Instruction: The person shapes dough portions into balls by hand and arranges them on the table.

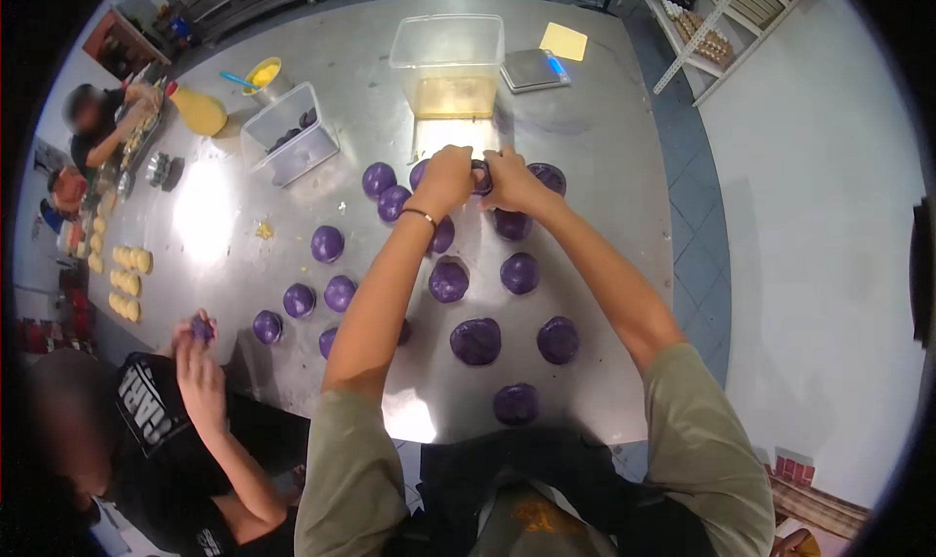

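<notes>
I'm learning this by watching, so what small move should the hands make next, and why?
Probably ease the purple dough closed: left hand and right hand hold it from both sides, and its middle looks open, though fingers partly hide it.

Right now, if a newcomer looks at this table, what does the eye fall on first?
Probably the glossy purple dough balls, spread over the middle and near part of the metal table. Then the left hand and right hand, holding a dark purple dough piece between them, on the near side of the clear plastic tub with yellow liquid.
</notes>
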The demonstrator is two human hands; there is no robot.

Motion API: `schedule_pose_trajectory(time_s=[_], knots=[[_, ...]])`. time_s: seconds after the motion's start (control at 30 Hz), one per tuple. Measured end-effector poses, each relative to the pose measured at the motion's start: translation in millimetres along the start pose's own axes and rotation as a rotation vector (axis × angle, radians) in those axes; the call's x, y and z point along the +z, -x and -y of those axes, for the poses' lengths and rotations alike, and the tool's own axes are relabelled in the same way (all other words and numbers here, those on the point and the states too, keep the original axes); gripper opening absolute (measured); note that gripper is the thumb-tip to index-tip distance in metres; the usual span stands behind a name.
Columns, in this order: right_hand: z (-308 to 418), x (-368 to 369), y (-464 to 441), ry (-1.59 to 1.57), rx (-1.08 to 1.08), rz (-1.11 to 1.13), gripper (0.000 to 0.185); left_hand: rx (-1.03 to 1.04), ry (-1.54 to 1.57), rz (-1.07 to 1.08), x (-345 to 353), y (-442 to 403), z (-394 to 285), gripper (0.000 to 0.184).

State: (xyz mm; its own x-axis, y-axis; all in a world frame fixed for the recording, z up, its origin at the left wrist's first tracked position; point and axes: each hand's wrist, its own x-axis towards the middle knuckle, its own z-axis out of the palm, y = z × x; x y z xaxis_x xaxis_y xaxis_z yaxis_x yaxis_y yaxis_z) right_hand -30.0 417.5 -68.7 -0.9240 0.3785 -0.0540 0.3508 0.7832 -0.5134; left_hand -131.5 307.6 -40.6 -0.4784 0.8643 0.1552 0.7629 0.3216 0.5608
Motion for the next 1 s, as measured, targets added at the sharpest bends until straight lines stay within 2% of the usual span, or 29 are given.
schedule_pose_trajectory(time_s=[0.07, 0.13, 0.27, 0.37, 0.43, 0.57, 0.63, 0.67, 0.73, 0.77, 0.83, 0.87, 0.9, 1.0], knots=[[-4, 2, -3, -0.049, -0.012, -0.021, 0.07, -0.031, -0.226, 0.177, 4, -14, 5, 0.039], [-7, 9, -2, -0.094, -0.054, -0.104, 0.055, -0.005, -0.186, 0.198, 4, -20, 15, 0.037], [-13, 8, 3, -0.229, -0.089, -0.166, 0.052, -0.046, -0.08, 0.252, 1, -30, 20, 0.032], [-10, 6, 6, -0.24, -0.082, -0.157, 0.049, -0.04, -0.07, 0.274, 5, -33, 25, 0.033], [-4, 8, 12, -0.135, -0.08, -0.361, 0.047, 0.034, -0.13, 0.172, 9, -32, 25, 0.031], [-5, 10, 7, -0.084, -0.078, -0.291, 0.046, 0.012, -0.16, 0.171, 5, -32, 20, 0.03], [-9, 7, 4, -0.2, -0.13, -0.206, 0.044, 0.13, -0.09, 0.322, -2, -34, 30, 0.039], [-11, 5, 5, -0.201, -0.125, -0.206, 0.044, 0.131, -0.089, 0.326, -7, -32, 31, 0.039], [-14, 2, 9, -0.264, -0.183, -0.238, 0.038, 0.288, -0.115, 0.322, -19, -21, 27, 0.055], [-14, 4, 10, -0.266, -0.182, -0.236, 0.038, 0.286, -0.113, 0.324, -16, -15, 24, 0.055], [-12, 7, 8, -0.297, -0.152, -0.305, 0.032, 0.17, -0.21, 0.382, -10, -6, 17, 0.067], [-9, 3, 8, -0.298, -0.154, -0.307, 0.032, 0.207, -0.163, 0.269, -11, -5, 18, 0.059], [-7, 0, 9, -0.321, -0.13, -0.296, 0.029, 0.21, -0.163, 0.27, -13, -8, 21, 0.059], [-7, 0, 10, -0.335, -0.112, -0.326, 0.024, 0.13, -0.041, 0.253, -20, -15, 20, 0.032]])
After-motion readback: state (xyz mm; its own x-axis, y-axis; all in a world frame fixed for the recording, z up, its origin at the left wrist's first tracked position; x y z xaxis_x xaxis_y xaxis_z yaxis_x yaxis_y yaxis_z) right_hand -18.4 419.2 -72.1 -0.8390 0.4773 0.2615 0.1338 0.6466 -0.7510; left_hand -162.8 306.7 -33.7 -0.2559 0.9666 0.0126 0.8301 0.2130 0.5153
